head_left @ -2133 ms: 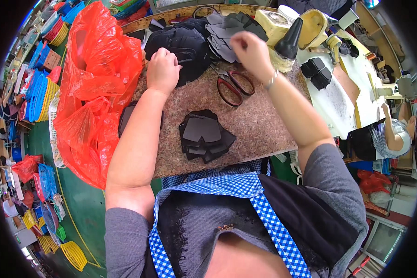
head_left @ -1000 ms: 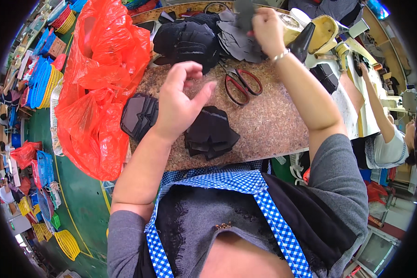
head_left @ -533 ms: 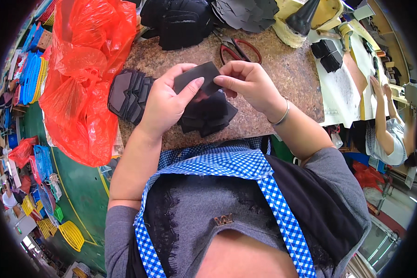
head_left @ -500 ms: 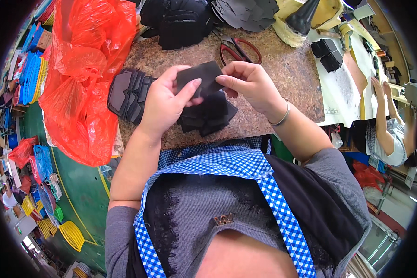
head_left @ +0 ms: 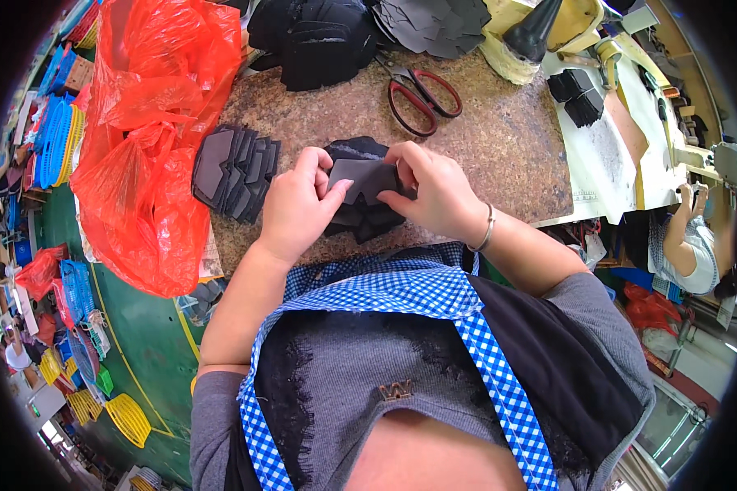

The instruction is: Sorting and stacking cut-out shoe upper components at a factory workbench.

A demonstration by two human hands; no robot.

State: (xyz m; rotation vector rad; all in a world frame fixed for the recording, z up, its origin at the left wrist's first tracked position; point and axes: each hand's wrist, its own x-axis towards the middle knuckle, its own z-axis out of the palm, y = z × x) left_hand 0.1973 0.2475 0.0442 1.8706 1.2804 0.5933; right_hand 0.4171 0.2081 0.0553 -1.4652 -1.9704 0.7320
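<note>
Piece, side edges pinched by left hand and right hand, over a pile; tabletop spreads right toward paper bearing tiny, illegible print.

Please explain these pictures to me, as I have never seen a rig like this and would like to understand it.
There is no robot here: a person works with two bare hands. Every picture comes from one wide fisheye camera worn on the head and looking down, so straight edges bend.

Now, the left hand and right hand hold a flat dark grey piece by its edges, over a small stack; whether it rests on that is hard to tell.

On the speckled brown work surface lie another pile of dark pieces, red-handled scissors and, farther away, a larger black pile. A red plastic bag lies to the left.
</note>
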